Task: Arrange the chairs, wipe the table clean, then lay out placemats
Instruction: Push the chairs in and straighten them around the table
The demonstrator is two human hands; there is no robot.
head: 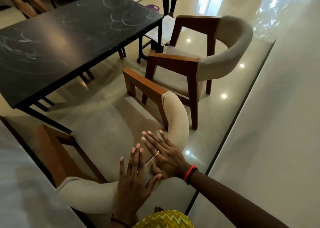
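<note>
A beige upholstered chair with brown wooden arms (176, 116) stands right below me at the near corner of the black table (57, 42). My left hand (133, 181) and my right hand (164, 155) lie flat, fingers straight, over its curved backrest. A second chair of the same kind (225, 54) stands farther off at the table's far right corner, turned partly sideways. The table top shows pale curved smear marks. A patterned sheet (162, 30) lies below the table's far corner.
A white wall corner with a dark edge (239, 116) runs close on the right. More wooden chairs (26, 4) stand at the table's far left side. A person's legs (169, 0) are at the back near a purple tub (152, 7). The floor is glossy tile.
</note>
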